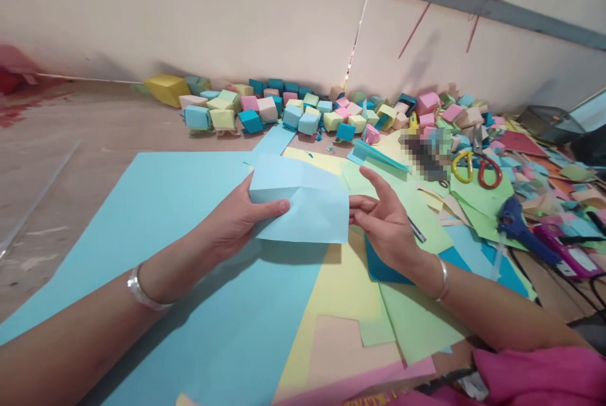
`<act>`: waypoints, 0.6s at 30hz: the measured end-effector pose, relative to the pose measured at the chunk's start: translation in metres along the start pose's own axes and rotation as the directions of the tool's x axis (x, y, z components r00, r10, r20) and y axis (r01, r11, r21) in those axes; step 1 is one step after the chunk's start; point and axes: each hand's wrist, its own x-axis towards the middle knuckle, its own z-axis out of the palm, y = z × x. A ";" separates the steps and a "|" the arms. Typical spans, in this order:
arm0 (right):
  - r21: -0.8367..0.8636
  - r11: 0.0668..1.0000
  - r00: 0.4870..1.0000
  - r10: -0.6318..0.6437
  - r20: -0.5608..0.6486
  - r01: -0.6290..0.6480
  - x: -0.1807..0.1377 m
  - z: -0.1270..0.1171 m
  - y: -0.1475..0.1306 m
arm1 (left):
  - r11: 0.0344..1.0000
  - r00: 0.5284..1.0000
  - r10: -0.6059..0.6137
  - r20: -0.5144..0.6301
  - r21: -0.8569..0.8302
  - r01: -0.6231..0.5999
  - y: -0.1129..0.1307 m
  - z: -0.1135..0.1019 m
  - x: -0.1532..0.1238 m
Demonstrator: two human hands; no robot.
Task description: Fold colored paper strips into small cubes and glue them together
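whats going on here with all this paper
A person is folding coloured paper on the floor. The left hand grips a creased light blue sheet with the thumb on top; the right hand is open, fingertips at the sheet's right edge. Larger sheets lie spread underneath. A row of folded paper cubes lies along the wall, with scissors and a blue glue gun to the right.

Folded paper [303, 204]: pale blue, plain. Large sheet [189, 254] beneath: sky blue; neighbouring sheets yellow [341, 280] and light green [416, 317]. Scissors [476, 166]: yellow and red handles; paper cubes [284, 112]: teal, pink, yellow, green
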 end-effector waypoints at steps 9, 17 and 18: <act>-0.794 0.179 0.728 -0.550 0.409 0.581 -0.002 -0.005 0.002 | 0.984 0.990 -0.092 -0.112 0.144 0.107 -0.001 0.002 0.001; -0.758 -0.055 0.693 -0.366 0.621 0.650 -0.001 -0.005 0.004 | 0.118 0.803 0.569 0.179 0.948 -0.295 0.001 -0.005 -0.002; -0.760 -0.038 0.707 -0.341 0.620 0.648 -0.002 -0.004 0.005 | 0.002 0.756 0.586 0.290 0.933 -0.360 0.000 -0.005 -0.003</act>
